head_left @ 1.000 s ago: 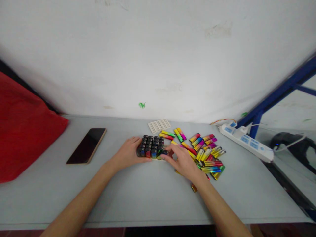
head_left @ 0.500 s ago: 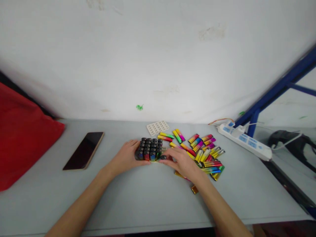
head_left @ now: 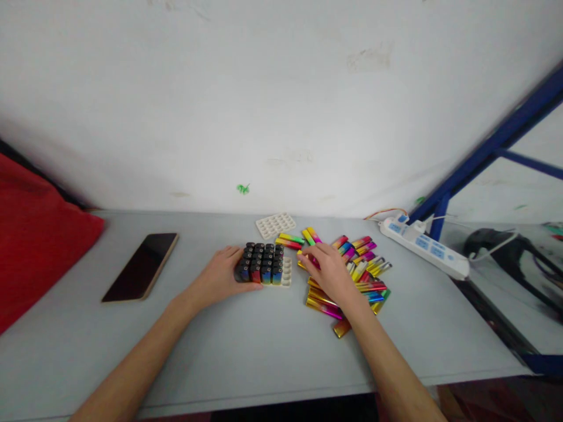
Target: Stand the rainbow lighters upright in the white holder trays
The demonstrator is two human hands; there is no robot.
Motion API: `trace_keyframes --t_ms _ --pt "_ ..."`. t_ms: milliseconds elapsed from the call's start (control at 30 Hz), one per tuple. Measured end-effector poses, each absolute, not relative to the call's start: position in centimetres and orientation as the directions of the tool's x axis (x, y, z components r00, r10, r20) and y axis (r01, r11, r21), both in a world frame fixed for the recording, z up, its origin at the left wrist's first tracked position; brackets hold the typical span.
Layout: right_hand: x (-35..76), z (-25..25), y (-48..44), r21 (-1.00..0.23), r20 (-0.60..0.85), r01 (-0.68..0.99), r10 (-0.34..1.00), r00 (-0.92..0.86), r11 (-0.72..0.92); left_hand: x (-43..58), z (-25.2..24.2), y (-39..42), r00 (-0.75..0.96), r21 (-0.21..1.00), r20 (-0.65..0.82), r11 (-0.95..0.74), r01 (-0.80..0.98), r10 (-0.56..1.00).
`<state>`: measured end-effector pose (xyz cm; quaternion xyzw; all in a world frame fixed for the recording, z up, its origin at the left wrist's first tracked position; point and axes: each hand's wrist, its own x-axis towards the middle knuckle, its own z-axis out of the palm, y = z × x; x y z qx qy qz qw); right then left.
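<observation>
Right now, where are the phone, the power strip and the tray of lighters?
phone (head_left: 139, 266): head view, middle of its dark screen.
power strip (head_left: 424, 247): head view, middle of its white body.
tray of lighters (head_left: 287, 273): head view, the bare white slots at its right end.

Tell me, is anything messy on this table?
Yes: the loose lighters under the right hand lie jumbled, pointing every way, unlike the neat upright rows in the tray the left hand holds.
</observation>
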<state>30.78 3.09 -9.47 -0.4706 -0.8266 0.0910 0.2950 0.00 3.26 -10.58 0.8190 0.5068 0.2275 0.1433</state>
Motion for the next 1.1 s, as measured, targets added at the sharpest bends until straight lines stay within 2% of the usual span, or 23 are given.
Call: trace_keyframes --t_ms 100,167,433,767,1000,1100 --pt "31.8 -10.4 3.7 -0.318 0.381 0.831 0.864 -0.329 0.457 0.0 -10.6 3.3 0.390 0.467 0.255 -0.466 0.752 0.885" --pt "31.8 -10.9 3.8 -0.294 0.357 0.848 0.874 -0.331 0.441 0.0 -10.7 3.3 0.388 0.469 0.263 -0.469 0.749 0.883" --pt "30.9 -11.0 3.7 -0.419 0.296 0.796 0.894 -0.335 0.437 0.1 -10.6 3.2 0.373 0.467 0.216 -0.431 0.772 0.902" --pt "30.9 -11.0 3.7 -0.524 0.370 0.702 0.871 -0.322 0.482 0.0 -10.5 3.1 0.376 0.469 0.213 -0.432 0.770 0.902" --pt "30.9 -11.3 3.8 -0.498 0.350 0.740 0.885 -0.306 0.453 0.1 -10.5 3.2 0.371 0.447 0.205 -0.424 0.788 0.906" --pt "31.0 -10.7 3.7 -0.511 0.396 0.733 0.879 -0.264 0.450 0.0 -10.5 3.2 0.371 0.438 0.218 -0.430 0.790 0.903"
